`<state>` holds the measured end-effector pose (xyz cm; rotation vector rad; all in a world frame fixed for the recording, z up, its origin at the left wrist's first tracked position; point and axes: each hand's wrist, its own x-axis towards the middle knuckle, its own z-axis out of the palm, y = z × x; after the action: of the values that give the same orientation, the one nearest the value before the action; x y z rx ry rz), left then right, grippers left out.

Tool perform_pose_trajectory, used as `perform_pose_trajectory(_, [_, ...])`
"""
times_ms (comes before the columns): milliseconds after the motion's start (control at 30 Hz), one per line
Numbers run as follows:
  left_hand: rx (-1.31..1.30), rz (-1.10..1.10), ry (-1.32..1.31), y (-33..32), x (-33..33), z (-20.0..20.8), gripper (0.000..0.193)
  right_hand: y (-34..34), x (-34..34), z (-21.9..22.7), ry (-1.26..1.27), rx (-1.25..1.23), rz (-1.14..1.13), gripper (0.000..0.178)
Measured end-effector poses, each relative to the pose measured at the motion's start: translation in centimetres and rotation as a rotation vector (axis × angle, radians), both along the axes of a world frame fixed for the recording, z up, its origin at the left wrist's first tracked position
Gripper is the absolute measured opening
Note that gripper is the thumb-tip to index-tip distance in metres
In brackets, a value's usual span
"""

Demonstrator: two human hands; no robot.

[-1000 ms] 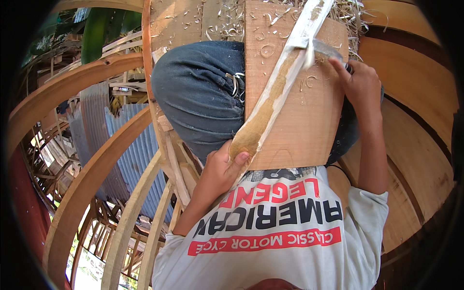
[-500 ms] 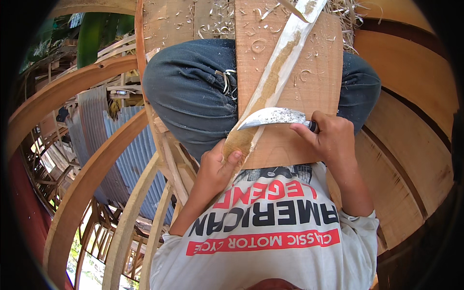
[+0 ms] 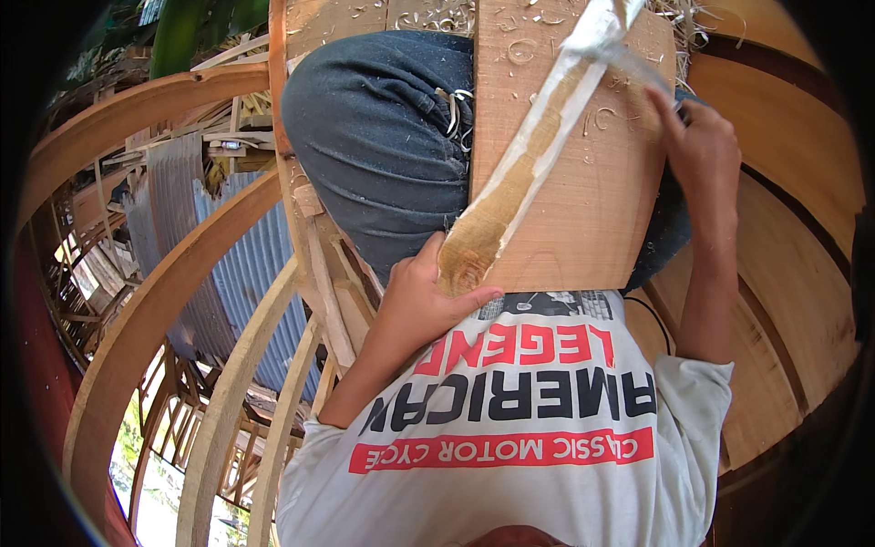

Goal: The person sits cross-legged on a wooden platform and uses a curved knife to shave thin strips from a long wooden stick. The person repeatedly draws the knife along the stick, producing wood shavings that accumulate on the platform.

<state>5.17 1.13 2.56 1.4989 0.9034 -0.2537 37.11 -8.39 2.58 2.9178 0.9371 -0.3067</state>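
Note:
A long pale wooden stick [image 3: 519, 173], with brown skin along part of its face, lies slantwise over a flat wooden board [image 3: 583, 237] across my lap. My left hand [image 3: 415, 292] is wrapped round the stick's near end, the thumb stretched along its base. Up at the board's far right, my right hand [image 3: 702, 150] grips a knife with a curved blade [image 3: 629, 62]. Motion blurs the blade, which lies across the stick's white, bared far part; the handle is mostly hidden in the fingers.
Curled shavings [image 3: 437, 16] litter the boards beyond my knees and the lap board. Curved wooden ribs [image 3: 173, 301] rise on the left, with corrugated metal sheets [image 3: 246, 264] beyond them. Wide planks [image 3: 784, 273] form a curved wall on the right.
My right hand has moved the knife away from me, from near the stick's close end to its far part. The left hand has shifted its hold at the near end.

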Motion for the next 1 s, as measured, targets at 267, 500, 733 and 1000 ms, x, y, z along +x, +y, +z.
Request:
perform_pose_trajectory(267, [-0.166,-0.08,0.035,1.1,-1.3,-0.1,0.064,-4.3,4.3,0.3,0.105,0.224,-0.191,0.074])
perform_pose_trajectory(500, [-0.437,-0.07,0.131,2.3,-2.8,1.7,0.044,-5.4,-7.2,2.9,0.412,0.243,-0.069,0.054])
perform_pose_trajectory(733, [-0.613,0.124,0.142,1.2,-1.6,2.1,0.047,-4.8,-11.3,2.2,0.417,0.22,0.225,0.059])
perform_pose_trajectory(1000, [-0.539,0.128,0.038,0.5,-1.2,2.0,0.048,-3.2,-8.9,1.3,0.298,0.144,0.347,0.068])
